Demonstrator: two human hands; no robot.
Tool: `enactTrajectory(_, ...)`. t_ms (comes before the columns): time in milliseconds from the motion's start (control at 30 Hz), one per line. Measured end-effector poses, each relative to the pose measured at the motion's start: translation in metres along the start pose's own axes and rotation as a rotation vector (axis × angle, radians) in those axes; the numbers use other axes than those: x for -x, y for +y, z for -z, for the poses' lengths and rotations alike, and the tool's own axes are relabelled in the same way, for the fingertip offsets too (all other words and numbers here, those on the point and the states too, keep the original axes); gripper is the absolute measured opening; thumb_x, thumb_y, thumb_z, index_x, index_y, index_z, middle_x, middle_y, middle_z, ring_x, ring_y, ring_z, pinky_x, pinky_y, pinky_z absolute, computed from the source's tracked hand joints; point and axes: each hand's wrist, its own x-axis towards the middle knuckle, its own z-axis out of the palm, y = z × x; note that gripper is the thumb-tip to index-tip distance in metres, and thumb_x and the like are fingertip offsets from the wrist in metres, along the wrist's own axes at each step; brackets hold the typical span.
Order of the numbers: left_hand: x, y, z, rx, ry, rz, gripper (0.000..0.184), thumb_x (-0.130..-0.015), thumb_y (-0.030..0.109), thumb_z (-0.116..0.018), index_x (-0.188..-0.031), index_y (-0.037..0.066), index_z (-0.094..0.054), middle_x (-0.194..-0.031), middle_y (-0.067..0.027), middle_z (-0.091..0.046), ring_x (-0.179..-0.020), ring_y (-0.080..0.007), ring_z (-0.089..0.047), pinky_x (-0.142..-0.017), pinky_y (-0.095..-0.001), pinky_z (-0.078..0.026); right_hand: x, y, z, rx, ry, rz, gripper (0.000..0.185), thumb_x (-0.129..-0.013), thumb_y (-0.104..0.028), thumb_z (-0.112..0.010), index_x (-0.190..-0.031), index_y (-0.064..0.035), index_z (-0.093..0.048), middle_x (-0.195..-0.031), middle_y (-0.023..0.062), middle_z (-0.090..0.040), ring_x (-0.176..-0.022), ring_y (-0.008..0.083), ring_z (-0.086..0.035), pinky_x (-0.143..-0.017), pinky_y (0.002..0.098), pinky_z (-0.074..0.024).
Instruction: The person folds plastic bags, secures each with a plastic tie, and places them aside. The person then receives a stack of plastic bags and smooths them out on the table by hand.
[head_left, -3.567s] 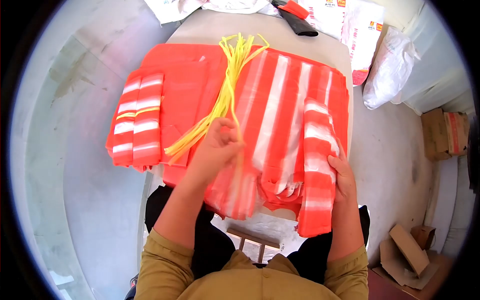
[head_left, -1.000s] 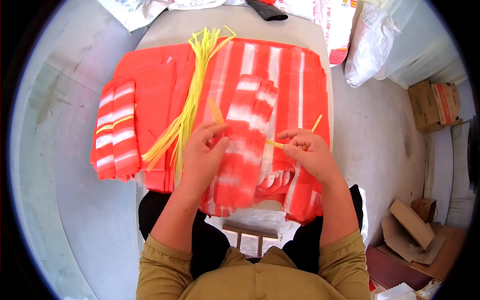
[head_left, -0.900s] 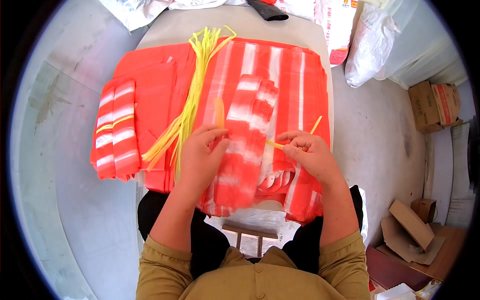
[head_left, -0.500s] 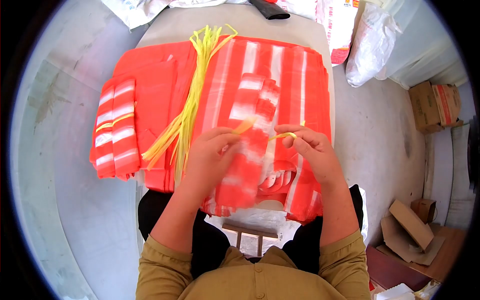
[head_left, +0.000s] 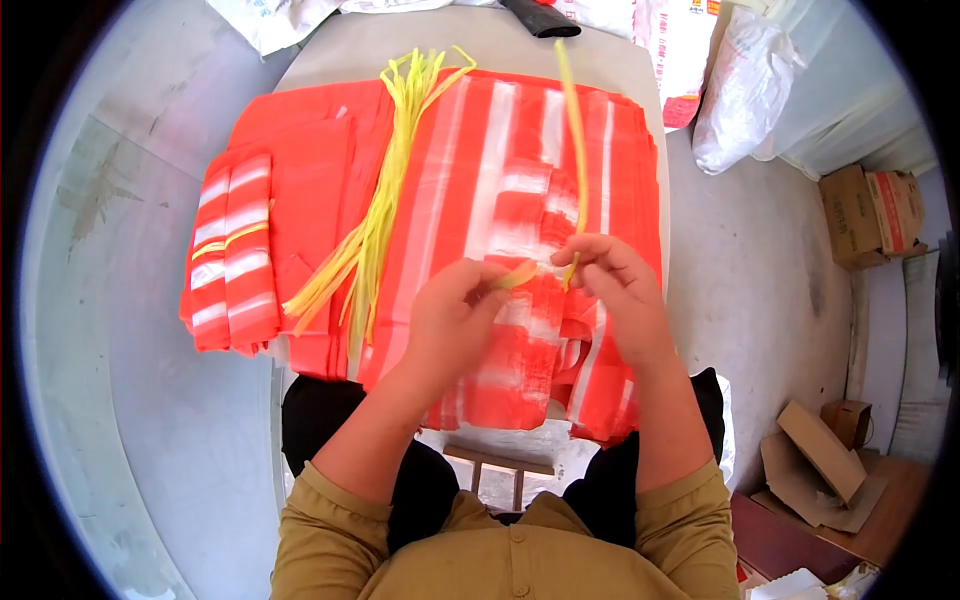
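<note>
A folded bundle of red-and-white striped plastic bags (head_left: 525, 215) lies on a larger stack of such bags (head_left: 440, 170), in front of me. My left hand (head_left: 448, 315) is at the bundle's left side, thumb and fingers pinched on one end of a yellow plastic strip (head_left: 518, 275). At its right edge, my right hand (head_left: 622, 295) pinches another part of the strip, whose long tail rises toward the table's far side. The strip's middle cannot be made out. To the left, a sheaf of loose yellow strips (head_left: 390, 190) rests across the bags.
A tied striped bundle (head_left: 232, 255) sits on plain red bags (head_left: 300, 150) at the left. White sacks (head_left: 745, 90) stand beyond the pale table (head_left: 400, 35). Cardboard boxes (head_left: 870, 215) are on the floor at the right, and a wooden stool (head_left: 498, 466) shows below.
The bundle has shifted right and a little away from me. My left hand has moved right. The strip's tail at my right hand now stretches up and away.
</note>
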Motion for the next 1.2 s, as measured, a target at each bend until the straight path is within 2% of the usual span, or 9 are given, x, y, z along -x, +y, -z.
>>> enactTrajectory(67, -0.002, -0.008, 0.005, 0.015, -0.042, -0.01, 0.019, -0.089, -0.002, -0.07, -0.107, 0.003, -0.073, -0.106, -0.0103, -0.07, -0.084, -0.015, -0.064, -0.076, -0.0297, -0.053, 0.002, 0.008, -0.009, 0.28, 0.018, 0.09, 0.025, -0.096, -0.004, -0.06, -0.12, -0.0044, -0.067, -0.109, 0.007, -0.068, -0.1, 0.0203, -0.062, -0.093, 0.0356, -0.0477)
enactTrajectory(167, 0.002, 0.008, 0.01, -0.063, -0.075, -0.108, 0.021, -0.093, -0.007, -0.066, -0.11, 0.003, -0.072, -0.126, -0.0071, -0.065, -0.102, -0.0089, -0.063, -0.085, -0.0252, -0.051, 0.001, 0.02, -0.019, 0.588, -0.002, 0.28, 0.022, -0.091, -0.002, -0.065, -0.113, -0.0062, -0.068, -0.104, 0.0084, -0.068, -0.096, 0.0252, -0.062, -0.089, 0.0389, -0.0487)
enactTrajectory(267, 0.0, -0.003, 0.012, 0.183, -0.124, -0.068, 0.017, -0.094, -0.005, -0.067, -0.107, 0.003, -0.075, -0.135, -0.0074, -0.061, -0.107, -0.0093, -0.061, -0.086, -0.0247, -0.05, 0.001, 0.02, -0.027, 0.715, -0.072, 0.398, 0.02, -0.088, 0.0, -0.066, -0.107, -0.0053, -0.068, -0.099, 0.0081, -0.068, -0.095, 0.0278, -0.06, -0.086, 0.0389, -0.0491)
enactTrajectory(367, -0.001, 0.008, 0.012, 0.411, -0.138, 0.048, 0.017, -0.095, -0.003, -0.066, -0.108, 0.003, -0.075, -0.131, -0.0069, -0.063, -0.11, -0.0104, -0.061, -0.086, -0.0248, -0.049, 0.0, 0.022, -0.028, 0.779, -0.128, 0.442, 0.019, -0.086, 0.001, -0.067, -0.104, -0.0052, -0.069, -0.096, 0.0073, -0.069, -0.094, 0.0287, -0.059, -0.084, 0.0393, -0.0492)
enactTrajectory(567, -0.002, 0.004, 0.019, 0.333, -0.083, 0.213, 0.014, -0.097, 0.001, -0.066, -0.108, 0.002, -0.074, -0.1, -0.0027, -0.07, -0.091, -0.0106, -0.064, -0.079, -0.027, -0.051, 0.001, 0.023, -0.035, 0.959, -0.167, 0.668, 0.019, -0.083, -0.004, -0.068, -0.102, -0.0072, -0.07, -0.095, 0.0064, -0.068, -0.089, 0.0277, -0.062, -0.078, 0.0402, -0.0518)
enactTrajectory(767, 0.001, 0.012, 0.014, -0.482, -0.118, -0.193, 0.016, -0.088, 0.008, -0.073, -0.104, 0.007, -0.074, -0.083, -0.0081, -0.066, -0.078, -0.0231, -0.066, -0.068, -0.036, -0.052, 0.003, 0.028, -0.037, 1.121, -0.051, 0.77, 0.02, -0.083, -0.007, -0.066, -0.102, -0.0051, -0.069, -0.096, 0.0075, -0.064, -0.087, 0.0275, -0.062, -0.074, 0.0382, -0.0529)
enactTrajectory(867, 0.004, 0.019, 0.011, -0.515, -0.058, -0.261, 0.012, -0.086, 0.007, -0.073, -0.099, 0.007, -0.073, -0.085, -0.0105, -0.065, -0.079, -0.0299, -0.065, -0.069, -0.0407, -0.052, 0.004, 0.029, -0.034, 1.163, -0.007, 0.711, 0.02, -0.081, -0.007, -0.067, -0.101, -0.0048, -0.069, -0.095, 0.0085, -0.062, -0.087, 0.0289, -0.062, -0.074, 0.0394, -0.0528)
enactTrajectory(1067, 0.0, 0.017, 0.017, -0.316, -0.147, -0.182, 0.009, -0.089, -0.002, -0.071, -0.099, -0.001, -0.07, -0.092, -0.0086, -0.066, -0.077, -0.0187, -0.062, -0.07, -0.0294, -0.049, -0.001, 0.026, -0.027, 0.934, -0.078, 0.576, 0.016, -0.084, -0.011, -0.07, -0.099, -0.0054, -0.068, -0.093, 0.0102, -0.062, -0.088, 0.031, -0.061, -0.075, 0.0431, -0.0518)
enactTrajectory(1200, -0.003, 0.011, 0.017, -0.222, -0.148, -0.133, 0.007, -0.091, 0.006, -0.071, -0.096, 0.0, -0.071, -0.086, -0.0106, -0.064, -0.075, -0.0216, -0.063, -0.069, -0.0335, -0.05, 0.0, 0.014, -0.031, 0.997, -0.123, 0.514, 0.019, -0.085, -0.016, -0.073, -0.101, -0.0071, -0.069, -0.093, 0.0083, -0.063, -0.089, 0.0299, -0.062, -0.076, 0.0429, -0.0507)
